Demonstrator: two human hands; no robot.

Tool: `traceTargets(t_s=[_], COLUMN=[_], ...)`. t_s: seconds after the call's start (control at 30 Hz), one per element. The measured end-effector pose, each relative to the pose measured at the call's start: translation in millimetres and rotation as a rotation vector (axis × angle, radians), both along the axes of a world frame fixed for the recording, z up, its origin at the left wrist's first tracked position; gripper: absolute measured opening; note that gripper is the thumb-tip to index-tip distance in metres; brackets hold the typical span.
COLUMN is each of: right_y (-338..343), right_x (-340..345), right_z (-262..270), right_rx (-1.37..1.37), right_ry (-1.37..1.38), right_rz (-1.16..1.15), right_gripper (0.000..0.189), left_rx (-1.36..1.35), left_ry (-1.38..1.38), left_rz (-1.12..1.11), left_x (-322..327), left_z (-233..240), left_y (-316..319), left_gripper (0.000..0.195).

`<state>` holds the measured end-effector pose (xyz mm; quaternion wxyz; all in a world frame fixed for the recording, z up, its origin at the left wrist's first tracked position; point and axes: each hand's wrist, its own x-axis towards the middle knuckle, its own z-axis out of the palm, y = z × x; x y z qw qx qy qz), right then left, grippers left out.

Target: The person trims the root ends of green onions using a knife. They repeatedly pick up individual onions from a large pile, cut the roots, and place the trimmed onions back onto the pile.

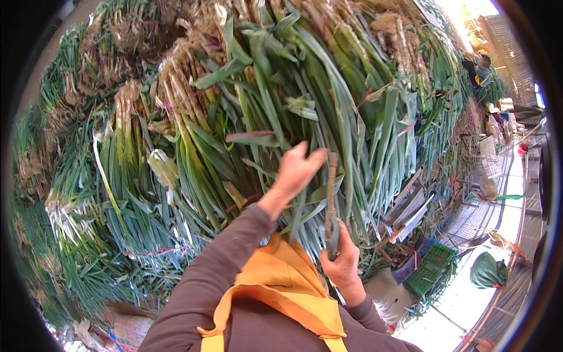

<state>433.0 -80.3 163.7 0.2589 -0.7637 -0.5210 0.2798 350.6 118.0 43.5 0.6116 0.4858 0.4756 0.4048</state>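
Bundles of leeks [352, 101] with long green leaves and pale, rooty ends lie heaped before me, some bound with pink ties. My left hand [299, 174] is over the leaves at the centre, its fingertips beside the upper end of a narrow brown tool [331, 189]; whether they touch it or pinch a leaf, I cannot tell. Lower and to the right, my right hand [343, 264] is closed round the dark lower end of that tool, which points away from me and looks like a rusty blade. An orange apron [281, 273] covers my chest.
More bundles of thin green onions [70, 220] fill the left side. To the right are a green plastic crate [429, 268], a tied green bag [489, 270], a pale sack [387, 295] and leaning boards [407, 211]. Another person [479, 70] is at the far upper right.
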Motion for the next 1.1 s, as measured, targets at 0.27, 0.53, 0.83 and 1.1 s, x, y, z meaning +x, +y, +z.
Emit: traceTargets(t_s=[0.27, 0.53, 0.83, 1.1], right_y=[-9, -8, 4, 83], right_x=[43, 52, 39, 35], right_z=[20, 39, 7, -9], right_rx=[0.154, 0.148, -0.055, -0.151], right_ry=[-0.059, 0.031, 0.003, -0.064], right_rz=[-0.091, -0.061, 0.098, 0.191], right_gripper=[0.072, 0.071, 0.076, 0.073], left_rx=[-0.041, -0.362, -0.43, 0.412], left_ry=[0.578, -0.241, 0.332, 1.065], left_rz=[0.045, -0.078, -0.221, 0.087], left_x=[75, -151, -214, -71], left_z=[-22, 28, -21, 3], left_y=[43, 37, -63, 68], left_gripper=[0.046, 0.028, 0.044, 0.076])
